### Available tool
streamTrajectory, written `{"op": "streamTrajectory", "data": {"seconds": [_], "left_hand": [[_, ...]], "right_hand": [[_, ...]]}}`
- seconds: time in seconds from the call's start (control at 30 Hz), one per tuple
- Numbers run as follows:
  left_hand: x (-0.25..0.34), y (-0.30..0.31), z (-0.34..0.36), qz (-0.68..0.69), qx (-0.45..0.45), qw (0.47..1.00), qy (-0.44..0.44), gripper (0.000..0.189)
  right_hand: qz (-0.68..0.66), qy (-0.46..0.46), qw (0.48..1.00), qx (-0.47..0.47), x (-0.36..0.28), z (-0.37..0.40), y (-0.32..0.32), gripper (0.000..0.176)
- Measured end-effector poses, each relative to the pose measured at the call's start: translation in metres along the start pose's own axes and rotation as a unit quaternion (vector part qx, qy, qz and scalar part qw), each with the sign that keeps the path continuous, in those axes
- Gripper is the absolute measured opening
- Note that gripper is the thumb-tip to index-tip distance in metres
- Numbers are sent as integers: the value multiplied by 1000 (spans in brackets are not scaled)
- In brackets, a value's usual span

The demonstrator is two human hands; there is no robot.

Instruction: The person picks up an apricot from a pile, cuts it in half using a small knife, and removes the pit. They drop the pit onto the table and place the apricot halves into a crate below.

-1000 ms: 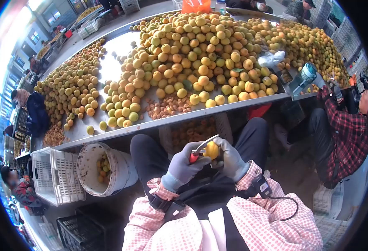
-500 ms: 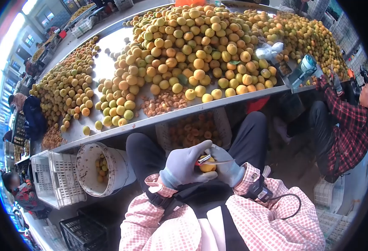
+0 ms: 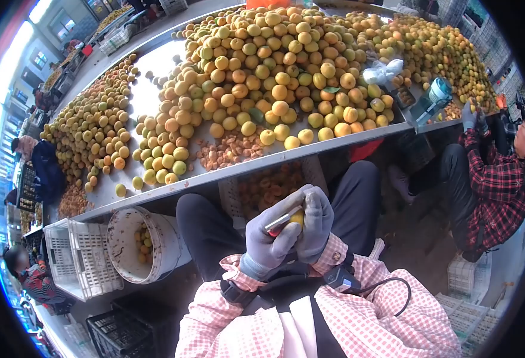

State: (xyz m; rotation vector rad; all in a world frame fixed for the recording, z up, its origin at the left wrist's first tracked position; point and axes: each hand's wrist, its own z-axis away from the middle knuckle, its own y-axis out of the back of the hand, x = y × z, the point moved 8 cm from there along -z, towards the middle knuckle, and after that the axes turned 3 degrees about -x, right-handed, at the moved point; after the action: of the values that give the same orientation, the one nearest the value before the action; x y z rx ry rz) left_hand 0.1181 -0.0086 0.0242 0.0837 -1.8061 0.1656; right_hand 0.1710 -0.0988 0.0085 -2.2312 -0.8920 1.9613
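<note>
In front of my lap, my gloved hands are pressed together. My left hand [image 3: 268, 237] is closed around a small knife [image 3: 282, 221]; a silvery metal part and a bit of red show along its fingers. My right hand [image 3: 314, 227] is closed on a yellow apricot [image 3: 297, 218], mostly hidden between the two gloves. Below them, past my knees, a white crate [image 3: 229, 200] holds opened apricot halves [image 3: 271, 190]. Beyond it, a heap of whole apricots [image 3: 274, 65] covers the metal table [image 3: 214, 176], with a pile of brown pits [image 3: 229, 150] near its front edge.
On my left stand a white bucket [image 3: 176, 238] with some apricots, a white plastic crate [image 3: 86, 253] and a black crate [image 3: 119, 334]. A bottle [image 3: 435, 98] and a clear plastic bag [image 3: 383, 73] are on the table. A co-worker in a plaid shirt [image 3: 495, 191] sits at right.
Both hands have shifted slightly up and turned. The blade that pointed right across the apricot is now mostly covered, and my right fingers have come over the fruit. The co-worker's hands have moved.
</note>
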Motion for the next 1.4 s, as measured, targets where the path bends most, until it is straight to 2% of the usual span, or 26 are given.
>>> {"op": "streamTrajectory", "data": {"seconds": [0.03,0.07,0.1,0.13,0.17,0.2,0.23,0.27,0.3,0.33,0.37,0.43,0.47,0.5,0.53,0.57,0.6,0.63,0.7,0.77,0.87,1.0,1.17,1.3,1.37,1.4], "left_hand": [[1,1,-1,36,16,999,-4,49],[-14,1,0,47,10,998,38,52],[-19,6,-1,46,11,998,36,52],[-17,8,-2,-47,-17,999,12,56],[-14,9,-2,-140,-45,989,-9,60],[3,9,-7,-290,-59,953,-63,68],[8,12,-10,-291,-61,953,-61,68],[14,8,-12,-367,-85,923,-84,67],[17,2,-12,-439,-108,886,-108,67],[18,2,-12,-422,-94,890,-147,65],[16,-1,-12,-421,-95,890,-147,65],[16,2,-13,-374,-52,915,-138,58],[14,1,-13,-348,-53,930,-105,52],[13,-2,-12,-348,-53,930,-106,52],[11,-1,-12,-281,-21,955,-94,50],[8,3,-10,-214,10,973,-80,49],[7,3,-9,-158,12,986,-45,47],[7,0,-8,-159,13,986,-44,47],[-2,4,-4,-62,78,995,-3,43],[-2,2,0,-10,86,996,29,41],[-28,4,11,115,120,976,143,47],[-48,1,12,183,142,962,143,50],[-67,0,12,330,166,920,132,50],[-56,9,11,318,175,920,150,51],[-53,9,11,306,126,923,197,53],[-50,9,16,305,110,918,230,53]], "right_hand": [[0,0,1000,-2,1,-2,2,28],[-3,-37,999,16,9,-4,7,27],[-5,-74,997,32,18,-5,11,26],[81,-32,995,38,24,-8,18,21],[81,-36,995,35,27,-4,22,21],[39,-99,994,-13,33,-1,13,18],[-3,-162,985,-59,39,3,6,15],[7,-202,975,-93,52,7,9,11],[7,-202,975,-93,48,7,9,11],[157,-130,973,-106,29,4,8,13],[304,-54,944,-115,14,3,5,17],[339,-34,934,-104,15,1,3,21],[414,105,904,-28,1,3,4,20],[476,241,845,48,-15,12,1,19],[490,260,828,75,-16,12,2,17],[489,260,829,74,-16,13,2,17],[231,115,963,75,-7,2,14,17],[-51,-43,995,68,14,-2,13,20],[-48,-14,998,32,8,-7,5,24],[10,48,999,19,5,-11,5,24],[58,74,996,-10,7,-15,4,24],[75,70,995,-13,25,-17,13,26],[191,94,976,-39,35,-13,17,29],[270,44,960,-53,29,-6,9,30],[314,159,930,-103,8,6,-1,44],[205,52,959,-191,34,6,10,58]]}}
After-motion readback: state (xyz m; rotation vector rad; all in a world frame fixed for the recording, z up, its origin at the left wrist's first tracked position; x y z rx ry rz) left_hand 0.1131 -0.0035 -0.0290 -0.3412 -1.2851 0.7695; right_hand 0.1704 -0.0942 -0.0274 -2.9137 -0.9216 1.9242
